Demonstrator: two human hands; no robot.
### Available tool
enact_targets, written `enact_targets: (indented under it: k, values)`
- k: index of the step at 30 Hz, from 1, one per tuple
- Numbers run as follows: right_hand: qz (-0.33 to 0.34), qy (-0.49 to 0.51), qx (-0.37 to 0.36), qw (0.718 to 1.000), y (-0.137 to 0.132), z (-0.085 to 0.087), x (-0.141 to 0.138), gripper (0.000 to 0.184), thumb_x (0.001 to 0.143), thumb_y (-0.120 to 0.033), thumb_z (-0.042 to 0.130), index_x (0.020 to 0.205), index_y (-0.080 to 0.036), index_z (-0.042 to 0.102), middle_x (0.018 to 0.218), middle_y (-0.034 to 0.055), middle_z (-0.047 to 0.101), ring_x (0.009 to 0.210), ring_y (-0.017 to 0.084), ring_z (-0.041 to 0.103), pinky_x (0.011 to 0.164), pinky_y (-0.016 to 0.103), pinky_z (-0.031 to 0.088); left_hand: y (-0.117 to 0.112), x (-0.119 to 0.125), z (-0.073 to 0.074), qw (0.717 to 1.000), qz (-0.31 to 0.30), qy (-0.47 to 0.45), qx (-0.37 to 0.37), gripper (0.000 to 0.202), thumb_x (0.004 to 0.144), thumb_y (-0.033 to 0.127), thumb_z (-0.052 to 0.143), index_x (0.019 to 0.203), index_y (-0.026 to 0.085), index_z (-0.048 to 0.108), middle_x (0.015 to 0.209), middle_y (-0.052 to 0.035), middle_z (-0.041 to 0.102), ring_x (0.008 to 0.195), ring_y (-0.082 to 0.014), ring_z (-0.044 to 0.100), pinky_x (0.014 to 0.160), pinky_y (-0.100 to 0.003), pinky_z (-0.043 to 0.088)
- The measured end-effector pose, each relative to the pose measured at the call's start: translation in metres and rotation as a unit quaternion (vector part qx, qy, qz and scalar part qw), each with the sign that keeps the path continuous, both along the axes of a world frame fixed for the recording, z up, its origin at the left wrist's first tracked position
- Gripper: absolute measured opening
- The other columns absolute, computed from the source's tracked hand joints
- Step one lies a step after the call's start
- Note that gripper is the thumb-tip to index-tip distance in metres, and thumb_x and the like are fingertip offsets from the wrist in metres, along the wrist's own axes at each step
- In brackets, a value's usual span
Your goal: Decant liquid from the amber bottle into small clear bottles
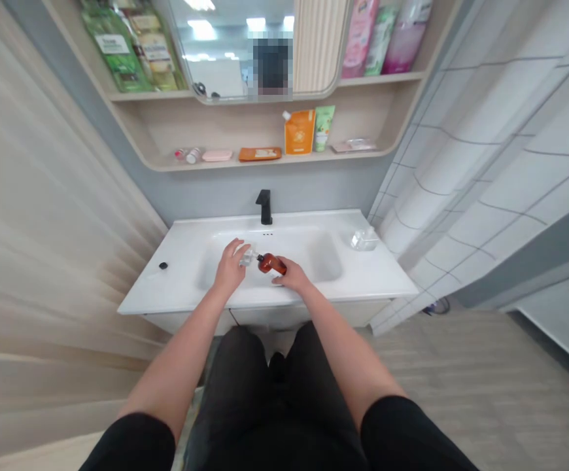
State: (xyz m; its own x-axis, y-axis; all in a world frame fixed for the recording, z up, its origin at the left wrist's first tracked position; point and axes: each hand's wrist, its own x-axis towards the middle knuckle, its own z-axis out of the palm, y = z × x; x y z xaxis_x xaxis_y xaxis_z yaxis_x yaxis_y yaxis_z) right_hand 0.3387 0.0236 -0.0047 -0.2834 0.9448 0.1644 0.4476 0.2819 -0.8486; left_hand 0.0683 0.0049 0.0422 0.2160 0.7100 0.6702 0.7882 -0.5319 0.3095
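Left hand (228, 268) and right hand (290, 275) held bottles over the sink (321, 256).
Right fingers curled around the brown bottle (271, 263), tip aimed at the clear bottle (247, 257) in the left fingers.

You have two bare hands at the sink: one left hand (229, 267) and one right hand (290, 275). Between them are one amber glass bottle (271, 263) and one small clear piece (248, 257). You also have one matte black faucet (263, 207), one white ceramic basin (324, 256), one orange pouch (299, 131) and one green tube (324, 128).
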Motion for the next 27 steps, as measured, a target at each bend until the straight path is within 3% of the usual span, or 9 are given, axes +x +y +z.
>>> enact_targets:
  k: [27]
  values:
    - [-0.007,0.030,0.031,0.999,-0.003,0.000,0.001,0.089,0.067,-0.031,0.094,0.151,-0.025,0.065,0.139,0.0085,0.075,0.124,0.032,0.072,0.115,0.047,0.053,0.003,0.004,0.034,0.998,-0.030,0.062,0.004,0.078,0.077,-0.008,0.053,0.146,0.025,0.066,0.154,-0.0131,0.060,0.158,-0.0323,0.047,0.133,-0.059,0.044]
